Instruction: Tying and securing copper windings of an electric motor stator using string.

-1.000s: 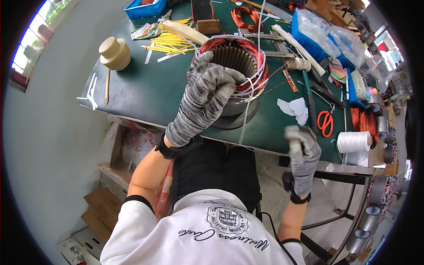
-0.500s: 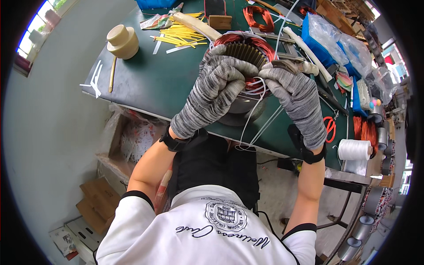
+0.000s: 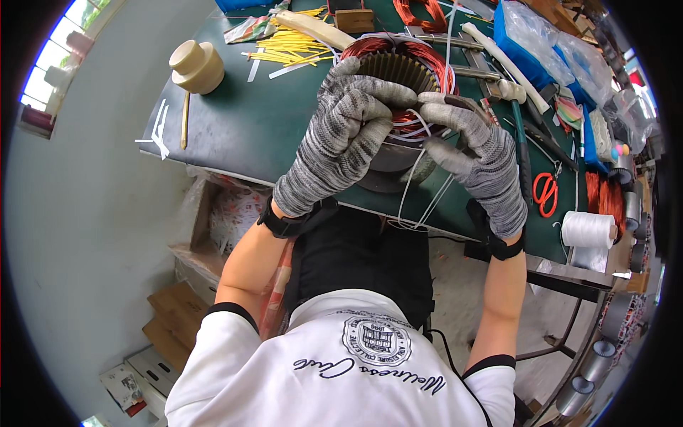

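A motor stator (image 3: 398, 67), a dark slotted ring with red copper windings (image 3: 428, 55), stands at the table's near edge. White cord (image 3: 406, 196) is wound round its near coil bundle and hangs down over the front. My left hand (image 3: 341, 139), in a grey knitted glove, is closed at the near rim by the coil; whatever is between its fingers is hidden. My right hand (image 3: 480, 146), gloved alike, is at the coil's right side. Its thumb is smeared by motion and apart from the index finger. A brownish strip along that finger cannot be made out.
Yellow sticks (image 3: 295, 46) and a cream stepped block (image 3: 196, 66) lie to the left on the green table (image 3: 249, 132). To the right are a mallet (image 3: 514, 92), red-handled scissors (image 3: 546, 193), a white thread spool (image 3: 589, 229) and a blue bin (image 3: 523, 53).
My right thumb has come away from the index finger, moving down and right. The left hand keeps its closed shape at the coil. The whole view has shifted slightly.
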A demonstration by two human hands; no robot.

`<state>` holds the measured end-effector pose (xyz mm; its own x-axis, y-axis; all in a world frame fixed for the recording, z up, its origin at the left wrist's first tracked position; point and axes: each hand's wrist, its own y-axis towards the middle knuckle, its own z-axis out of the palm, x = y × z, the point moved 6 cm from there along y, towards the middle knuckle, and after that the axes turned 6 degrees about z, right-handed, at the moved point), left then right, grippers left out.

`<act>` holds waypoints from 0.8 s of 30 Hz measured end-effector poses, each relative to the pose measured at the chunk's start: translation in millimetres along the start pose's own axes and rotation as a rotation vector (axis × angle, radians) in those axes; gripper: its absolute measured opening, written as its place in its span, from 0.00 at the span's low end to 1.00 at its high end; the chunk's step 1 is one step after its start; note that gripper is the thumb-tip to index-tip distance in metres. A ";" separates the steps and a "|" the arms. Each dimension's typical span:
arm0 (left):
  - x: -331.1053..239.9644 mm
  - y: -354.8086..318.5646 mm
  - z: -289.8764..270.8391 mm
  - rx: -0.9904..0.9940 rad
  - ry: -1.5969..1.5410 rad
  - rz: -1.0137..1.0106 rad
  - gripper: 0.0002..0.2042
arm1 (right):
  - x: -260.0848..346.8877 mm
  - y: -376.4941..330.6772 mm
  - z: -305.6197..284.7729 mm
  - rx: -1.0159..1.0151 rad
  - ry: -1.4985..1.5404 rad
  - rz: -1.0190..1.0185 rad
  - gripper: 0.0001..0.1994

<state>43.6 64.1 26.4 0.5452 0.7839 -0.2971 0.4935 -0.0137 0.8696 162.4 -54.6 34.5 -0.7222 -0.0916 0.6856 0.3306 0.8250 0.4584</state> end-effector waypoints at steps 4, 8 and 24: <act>1.3 -1.0 -0.5 0.064 -0.018 -0.023 0.07 | 12.7 1.2 -0.6 0.010 -0.320 -0.264 0.19; 0.9 -0.1 1.0 0.052 -0.003 -0.024 0.07 | 13.2 -3.0 -18.5 -0.092 -0.298 -0.191 0.18; 0.5 1.9 0.3 0.041 -0.031 -0.041 0.06 | 11.5 5.1 -14.5 -0.219 -0.519 -0.274 0.15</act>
<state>45.0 64.3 27.7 0.5443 0.7648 -0.3447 0.5427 -0.0076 0.8399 164.6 -59.4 52.9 -0.9812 0.0441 0.1878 0.1683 0.6713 0.7218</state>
